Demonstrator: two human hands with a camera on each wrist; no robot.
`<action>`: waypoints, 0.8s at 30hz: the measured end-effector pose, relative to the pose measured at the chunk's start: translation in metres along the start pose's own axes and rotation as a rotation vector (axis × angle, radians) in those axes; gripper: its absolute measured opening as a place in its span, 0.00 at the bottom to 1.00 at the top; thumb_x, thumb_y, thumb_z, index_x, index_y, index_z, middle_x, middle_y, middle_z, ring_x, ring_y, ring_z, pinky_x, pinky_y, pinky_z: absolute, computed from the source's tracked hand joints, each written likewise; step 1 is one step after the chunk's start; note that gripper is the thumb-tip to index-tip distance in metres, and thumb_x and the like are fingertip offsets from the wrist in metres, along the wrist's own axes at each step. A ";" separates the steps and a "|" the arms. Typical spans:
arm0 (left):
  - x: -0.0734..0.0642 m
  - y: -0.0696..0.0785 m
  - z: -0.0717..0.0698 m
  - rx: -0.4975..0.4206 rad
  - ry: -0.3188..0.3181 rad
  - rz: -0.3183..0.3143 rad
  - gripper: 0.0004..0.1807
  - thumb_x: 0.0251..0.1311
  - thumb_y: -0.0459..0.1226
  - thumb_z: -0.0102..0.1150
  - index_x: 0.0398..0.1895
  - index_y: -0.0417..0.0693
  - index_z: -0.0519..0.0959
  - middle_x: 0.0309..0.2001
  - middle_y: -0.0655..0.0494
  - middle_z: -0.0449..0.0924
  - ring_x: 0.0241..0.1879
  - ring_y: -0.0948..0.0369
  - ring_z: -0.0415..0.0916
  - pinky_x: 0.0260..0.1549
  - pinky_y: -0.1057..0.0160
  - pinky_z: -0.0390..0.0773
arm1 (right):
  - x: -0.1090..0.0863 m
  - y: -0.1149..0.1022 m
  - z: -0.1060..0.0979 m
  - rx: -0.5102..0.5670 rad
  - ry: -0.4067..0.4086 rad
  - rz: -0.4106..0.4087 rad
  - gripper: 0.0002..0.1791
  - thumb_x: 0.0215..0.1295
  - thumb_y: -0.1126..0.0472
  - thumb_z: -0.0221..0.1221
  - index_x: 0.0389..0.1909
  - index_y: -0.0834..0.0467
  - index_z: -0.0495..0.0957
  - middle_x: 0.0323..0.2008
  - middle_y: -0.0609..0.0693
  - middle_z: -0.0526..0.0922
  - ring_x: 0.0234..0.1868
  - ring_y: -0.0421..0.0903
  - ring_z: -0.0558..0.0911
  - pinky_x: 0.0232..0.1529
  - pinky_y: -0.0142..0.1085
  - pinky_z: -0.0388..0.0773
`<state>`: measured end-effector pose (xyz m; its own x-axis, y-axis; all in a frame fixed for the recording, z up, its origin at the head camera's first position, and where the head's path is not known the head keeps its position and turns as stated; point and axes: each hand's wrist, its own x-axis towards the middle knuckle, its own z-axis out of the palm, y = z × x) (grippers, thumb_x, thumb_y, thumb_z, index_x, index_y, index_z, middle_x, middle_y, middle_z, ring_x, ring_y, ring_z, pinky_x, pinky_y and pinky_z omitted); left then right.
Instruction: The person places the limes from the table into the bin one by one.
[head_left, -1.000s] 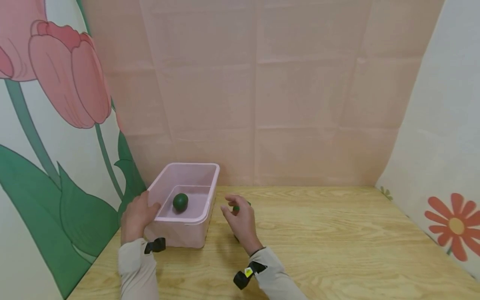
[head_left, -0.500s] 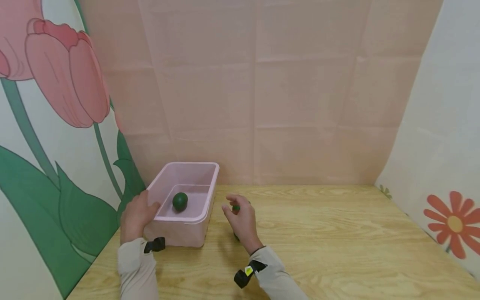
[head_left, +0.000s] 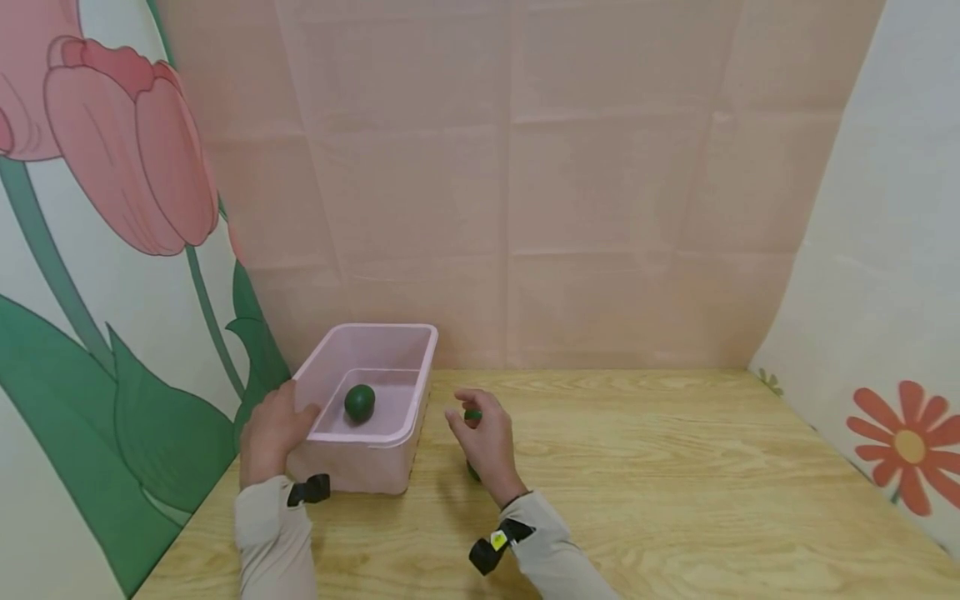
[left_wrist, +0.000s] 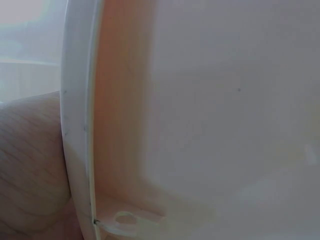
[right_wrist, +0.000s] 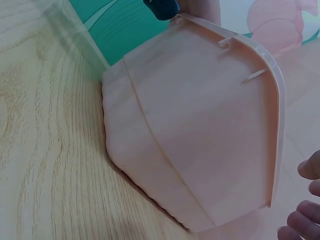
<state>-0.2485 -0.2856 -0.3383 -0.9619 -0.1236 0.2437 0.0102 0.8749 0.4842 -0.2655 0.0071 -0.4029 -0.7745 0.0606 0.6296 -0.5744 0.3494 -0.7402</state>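
Left hand (head_left: 276, 427) grips pink bin (head_left: 348, 465) at left rim, fingers curled. Green ball (head_left: 360, 403) inside bin. Right of bin: right hand (head_left: 489, 442), fingers half-curled, green item (head_left: 472, 414) showing between; cannot tell if held. Yellow wrist mark (head_left: 498, 540) illegible.

pink bin (head_left: 348, 468), dark green ball (head_left: 360, 403), yellow wood-grained table (head_left: 637, 467), beige sleeves (head_left: 273, 533).

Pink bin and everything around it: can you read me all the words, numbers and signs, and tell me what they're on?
There are none I can read.
Pink bin: no lettering shows.
Green ball inside: none shows.
Yellow patch by the right wrist's black band: too small to read any mark.
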 end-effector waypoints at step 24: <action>0.001 -0.001 0.002 -0.005 -0.001 -0.008 0.30 0.67 0.42 0.50 0.64 0.29 0.65 0.56 0.26 0.73 0.50 0.34 0.74 0.46 0.34 0.73 | 0.002 0.008 0.000 -0.060 0.024 0.047 0.15 0.60 0.62 0.69 0.47 0.61 0.83 0.46 0.56 0.84 0.47 0.56 0.81 0.48 0.52 0.79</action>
<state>-0.2500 -0.2855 -0.3396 -0.9621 -0.1301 0.2395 0.0041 0.8717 0.4900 -0.2713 0.0096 -0.4074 -0.7936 0.1000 0.6002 -0.5200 0.4007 -0.7543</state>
